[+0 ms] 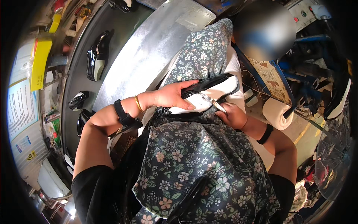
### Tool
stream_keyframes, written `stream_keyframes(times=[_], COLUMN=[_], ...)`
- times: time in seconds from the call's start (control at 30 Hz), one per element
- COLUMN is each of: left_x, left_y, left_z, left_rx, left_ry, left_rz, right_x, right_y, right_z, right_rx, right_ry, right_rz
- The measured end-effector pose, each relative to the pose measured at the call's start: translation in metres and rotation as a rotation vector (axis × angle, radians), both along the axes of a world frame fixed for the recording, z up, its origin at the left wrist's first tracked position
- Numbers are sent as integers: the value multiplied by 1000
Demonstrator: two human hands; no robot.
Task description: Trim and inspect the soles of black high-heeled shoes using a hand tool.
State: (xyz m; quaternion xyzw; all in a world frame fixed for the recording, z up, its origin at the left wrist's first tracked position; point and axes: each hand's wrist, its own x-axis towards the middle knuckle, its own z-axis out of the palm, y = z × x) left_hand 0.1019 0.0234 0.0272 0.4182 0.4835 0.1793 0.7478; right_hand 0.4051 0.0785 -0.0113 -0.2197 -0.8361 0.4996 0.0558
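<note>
A glossy black shoe [223,89] lies across my lap with its white sole turned up. My left hand [169,98] is closed round one end of it, the thumb pressed along the sole and the fingers at the upper's far side. In my right hand [234,116] is a slim silver metal tool [213,101]; its exact kind is not clear. Its tip rests at the middle of the sole, and my fingers are wrapped round its near end. Beneath the shoe, a dark floral apron [197,149] covers my lap.
To the left runs a dark belt [128,23] bearing several glossy black shoes [97,54]. A shiny metal sheet [140,48] lies between it and me. On the right are a white roll [275,113], a blue-framed machine [304,71] and another black shoe [337,95] with a white sole.
</note>
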Motion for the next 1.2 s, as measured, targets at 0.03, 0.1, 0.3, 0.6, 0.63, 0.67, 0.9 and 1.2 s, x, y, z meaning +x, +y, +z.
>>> stream_keyframes(times=[0.03, 0.1, 0.3, 0.6, 0.63, 0.67, 0.9, 1.2], left_x=[-2, 0, 9, 39, 38, 37, 35, 33], left_y=[-2, -3, -5, 24, 24, 25, 12, 14], left_z=[-2, -6, 7, 33, 35, 35, 6, 11], left_rx=[4, 53, 74, -230, -231, -230, -129, -175], left_ry=[5, -4, 41, 329, 249, 164, 151, 42], left_rz=[-8, 13, -48, -86, -71, -59, 20, 29], right_x=[-3, -2, 21, 26, 27, 29, 30, 15], right_y=[-1, 0, -11, -26, -25, -23, 6, 19], right_z=[2, 13, 39, 45, 46, 48, 110, 106], right_rx=[9, 24, 113, 298, 256, 215, -303, -546], right_ry=[-6, -18, -256, -233, -213, -198, -213, -475], right_rz=[-5, -13, 69, 66, 72, 76, 13, 91])
